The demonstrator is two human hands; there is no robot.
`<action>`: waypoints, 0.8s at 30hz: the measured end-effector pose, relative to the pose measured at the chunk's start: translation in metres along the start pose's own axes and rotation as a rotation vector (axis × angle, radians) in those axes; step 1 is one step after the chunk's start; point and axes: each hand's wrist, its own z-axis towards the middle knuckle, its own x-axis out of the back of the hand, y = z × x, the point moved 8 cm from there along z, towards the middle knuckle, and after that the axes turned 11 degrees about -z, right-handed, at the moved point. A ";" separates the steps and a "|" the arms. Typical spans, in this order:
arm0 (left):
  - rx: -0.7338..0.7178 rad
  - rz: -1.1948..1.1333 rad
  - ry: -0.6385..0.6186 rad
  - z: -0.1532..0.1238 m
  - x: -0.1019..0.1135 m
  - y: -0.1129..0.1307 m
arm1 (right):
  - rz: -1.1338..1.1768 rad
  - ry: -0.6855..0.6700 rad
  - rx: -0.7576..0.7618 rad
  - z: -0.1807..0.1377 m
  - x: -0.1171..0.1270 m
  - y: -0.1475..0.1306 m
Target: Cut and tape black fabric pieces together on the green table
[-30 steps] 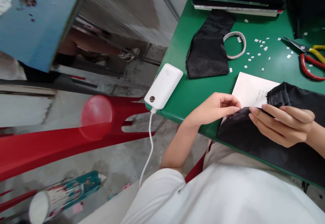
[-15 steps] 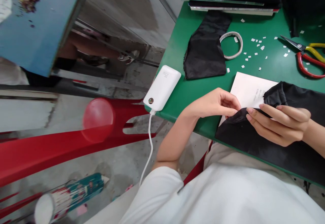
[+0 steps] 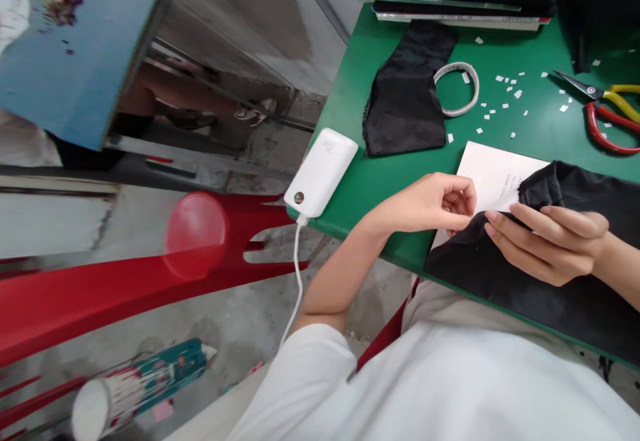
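My left hand (image 3: 433, 204) is closed in a pinch, thumb and forefinger together, right at the raised edge of a black cloth (image 3: 463, 254). What sits between those fingertips is too small to make out. My right hand (image 3: 555, 241) grips the same cloth from the other side, fingers folded over its edge. Beneath the hands lies a white printed sheet or booklet (image 3: 483, 168), partly covered by the black fabric, which spreads along the table's near edge.
Scissors with red and yellow handles (image 3: 595, 98), a white tape ring (image 3: 475, 94), another black cloth piece (image 3: 405, 108) and small white scraps lie on the green table (image 3: 345, 94). A cabled white power bank (image 3: 323, 171) rests at its left corner. A red chair (image 3: 125, 281) stands left.
My left forefinger has curled and lifted slightly above the thumb at the cloth edge. My right hand has barely moved and keeps its hold.
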 end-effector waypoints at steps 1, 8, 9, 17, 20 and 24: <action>0.005 0.013 -0.002 0.000 0.000 0.001 | 0.001 0.005 0.004 0.000 0.000 0.000; 0.046 0.197 -0.018 0.002 -0.001 0.010 | -0.017 0.030 0.021 0.001 0.000 -0.001; 0.048 0.223 -0.025 0.003 -0.001 0.012 | -0.022 0.026 0.022 0.001 0.000 -0.001; 0.043 0.277 -0.050 0.005 -0.003 0.014 | -0.019 0.008 0.024 0.001 0.000 -0.002; 0.066 0.291 -0.027 0.004 -0.003 0.013 | -0.024 0.005 0.028 0.001 0.000 -0.003; 0.091 0.333 -0.009 0.004 -0.002 0.014 | -0.034 -0.001 0.049 0.000 -0.002 -0.004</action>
